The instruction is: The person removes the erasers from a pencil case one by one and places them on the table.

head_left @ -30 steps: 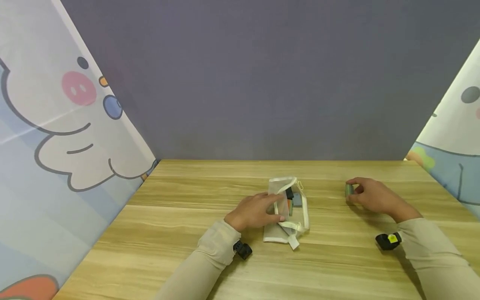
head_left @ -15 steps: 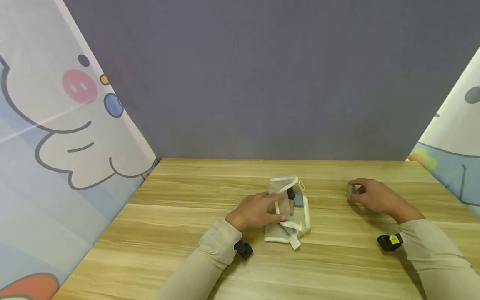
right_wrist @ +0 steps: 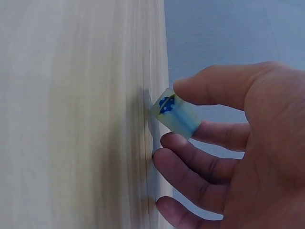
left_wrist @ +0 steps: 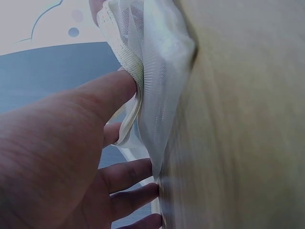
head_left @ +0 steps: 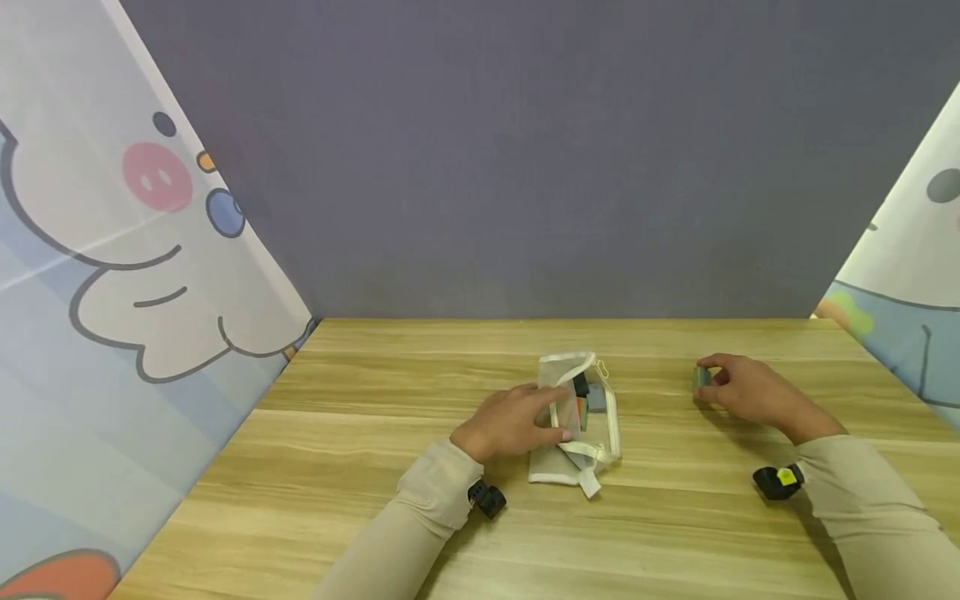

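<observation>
A white mesh zip pouch [head_left: 555, 477] lies on the table, its zipped mouth gaping to the right. My left hand [head_left: 508, 423] is at its upper layer; in the left wrist view the thumb and a finger grip the zipper edge [left_wrist: 126, 55]. Through the opening show a black piece [head_left: 581, 384], a blue-grey block [head_left: 596, 397] and an orange-and-green piece [head_left: 582, 412]. Off to the right, my right hand [head_left: 750, 392] pinches a small translucent block [right_wrist: 177, 114] with a dark blue print between thumb and index finger. That block is tilted, close to the tabletop; whether it touches is unclear.
A wood-grain table [head_left: 360, 483] spreads under both hands. Behind it rises a grey panel [head_left: 525, 167], and cartoon-printed sheets stand at the left [head_left: 67, 333] and right [head_left: 922, 267]. A white tag [head_left: 589, 484] hangs from the pouch's near corner.
In my right hand the small block has turned slightly. The left hand and pouch hold the same place.
</observation>
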`<move>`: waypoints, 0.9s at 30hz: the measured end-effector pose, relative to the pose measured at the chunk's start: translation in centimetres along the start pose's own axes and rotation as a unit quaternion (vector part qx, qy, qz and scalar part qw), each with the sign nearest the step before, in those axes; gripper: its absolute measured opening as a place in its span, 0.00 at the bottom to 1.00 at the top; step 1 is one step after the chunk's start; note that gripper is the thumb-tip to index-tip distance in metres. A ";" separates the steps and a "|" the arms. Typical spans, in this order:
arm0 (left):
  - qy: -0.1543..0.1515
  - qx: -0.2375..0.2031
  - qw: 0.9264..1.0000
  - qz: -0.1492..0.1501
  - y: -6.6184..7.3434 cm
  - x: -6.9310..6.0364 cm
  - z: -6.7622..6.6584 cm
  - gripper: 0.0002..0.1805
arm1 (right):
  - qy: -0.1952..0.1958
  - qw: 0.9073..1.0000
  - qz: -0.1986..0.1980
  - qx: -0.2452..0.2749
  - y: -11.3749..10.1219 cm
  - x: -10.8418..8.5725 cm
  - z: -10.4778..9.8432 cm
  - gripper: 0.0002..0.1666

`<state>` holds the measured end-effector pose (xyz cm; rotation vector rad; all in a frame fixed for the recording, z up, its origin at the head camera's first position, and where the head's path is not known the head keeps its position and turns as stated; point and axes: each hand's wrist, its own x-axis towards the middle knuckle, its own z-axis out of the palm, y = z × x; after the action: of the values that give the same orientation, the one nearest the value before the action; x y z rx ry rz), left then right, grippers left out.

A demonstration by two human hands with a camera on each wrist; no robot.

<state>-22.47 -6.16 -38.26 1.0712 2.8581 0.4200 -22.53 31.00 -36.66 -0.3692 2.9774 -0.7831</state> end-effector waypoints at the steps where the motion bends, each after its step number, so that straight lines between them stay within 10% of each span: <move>1: 0.002 0.002 1.000 0.001 0.0 0.0 0.0 0.35 | 0.001 1.000 0.000 -0.002 0.0 0.0 0.0 0.36; 27: -0.004 -0.008 1.000 -0.001 0.0 0.0 -0.4 0.36 | 0.002 1.000 0.007 -0.016 0.2 0.2 -0.2 0.37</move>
<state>-22.50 -6.23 -37.90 1.0658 2.8429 0.4358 -22.83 31.23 -36.64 -0.3478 2.9961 -0.7359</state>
